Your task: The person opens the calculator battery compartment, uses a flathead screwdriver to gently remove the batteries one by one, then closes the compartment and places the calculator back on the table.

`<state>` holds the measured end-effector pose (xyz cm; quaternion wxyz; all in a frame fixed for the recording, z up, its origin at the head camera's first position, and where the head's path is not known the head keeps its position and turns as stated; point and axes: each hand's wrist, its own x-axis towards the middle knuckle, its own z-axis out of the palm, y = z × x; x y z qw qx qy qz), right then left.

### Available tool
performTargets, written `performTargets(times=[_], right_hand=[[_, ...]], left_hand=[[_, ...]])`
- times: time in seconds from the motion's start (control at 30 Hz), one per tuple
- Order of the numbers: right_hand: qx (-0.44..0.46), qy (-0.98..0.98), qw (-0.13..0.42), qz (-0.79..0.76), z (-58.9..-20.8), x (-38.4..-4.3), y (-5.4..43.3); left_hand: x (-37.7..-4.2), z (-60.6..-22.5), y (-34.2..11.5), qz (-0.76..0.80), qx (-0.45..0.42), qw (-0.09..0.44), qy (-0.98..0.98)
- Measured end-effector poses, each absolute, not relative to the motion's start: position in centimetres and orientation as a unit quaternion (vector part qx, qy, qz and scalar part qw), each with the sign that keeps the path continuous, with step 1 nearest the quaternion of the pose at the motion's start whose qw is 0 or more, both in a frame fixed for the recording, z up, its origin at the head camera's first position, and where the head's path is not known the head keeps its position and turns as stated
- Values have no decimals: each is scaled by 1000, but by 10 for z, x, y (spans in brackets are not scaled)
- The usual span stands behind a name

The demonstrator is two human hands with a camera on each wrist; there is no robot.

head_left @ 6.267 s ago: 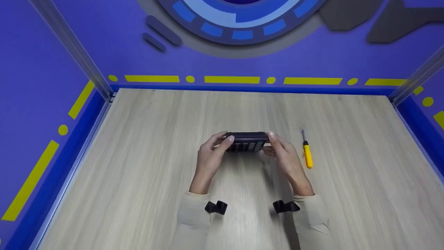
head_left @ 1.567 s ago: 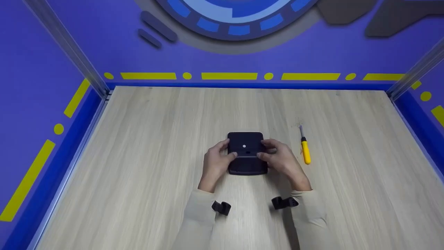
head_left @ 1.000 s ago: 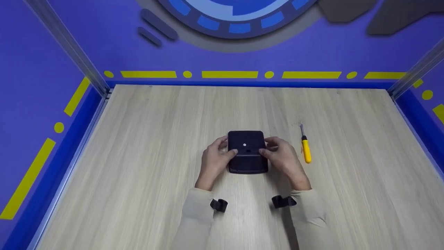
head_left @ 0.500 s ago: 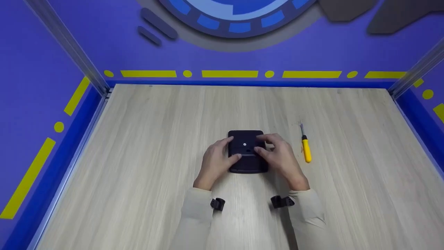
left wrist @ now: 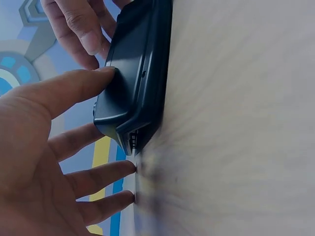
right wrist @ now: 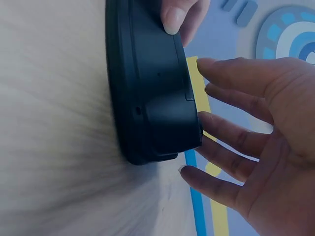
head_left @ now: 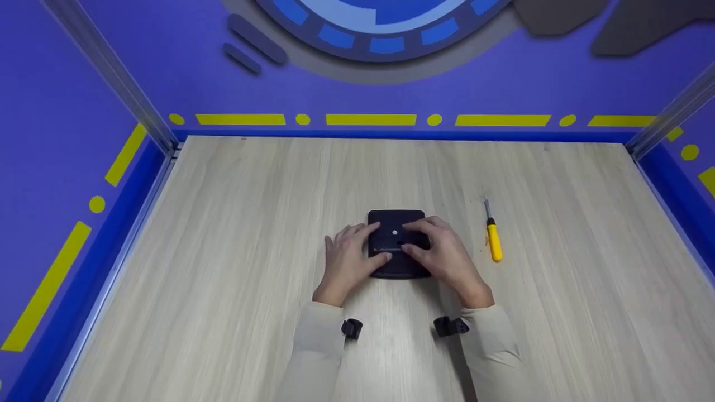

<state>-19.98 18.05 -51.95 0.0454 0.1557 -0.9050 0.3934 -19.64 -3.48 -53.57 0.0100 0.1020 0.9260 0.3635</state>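
A black calculator (head_left: 402, 269) lies face down on the table, with a small white round spot (head_left: 395, 232) on its back. Over its left part my left hand (head_left: 345, 252) rests thumb and index finger on the back. In the left wrist view that thumb touches the casing (left wrist: 130, 64), while the other fingers spread straight beside it, two tips at the table. My right hand (head_left: 445, 252) hovers at the right side, thumb and index finger over the back near the battery cover. The right wrist view shows its fingers loosely bent, the thumb apart from the calculator (right wrist: 157, 88).
A screwdriver (head_left: 494, 240) with a yellow handle lies right of my right hand, tip pointing away. Tiny specks, too small to identify, lie by its tip. Blue panels (head_left: 357, 103) wall the table (head_left: 251, 223) at the back and sides.
Earlier both hands held the calculator tilted up, keys visible; it was then turned face down. Lately my right hand has slid left over its back, and the left fingers have spread off its side.
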Motion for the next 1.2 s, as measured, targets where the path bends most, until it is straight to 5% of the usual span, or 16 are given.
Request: performTargets(times=[1.2], right_hand=[[166,-918,27,359,-527,-198,175]], left_hand=[[-194,-538,-32,327,100,22,939]])
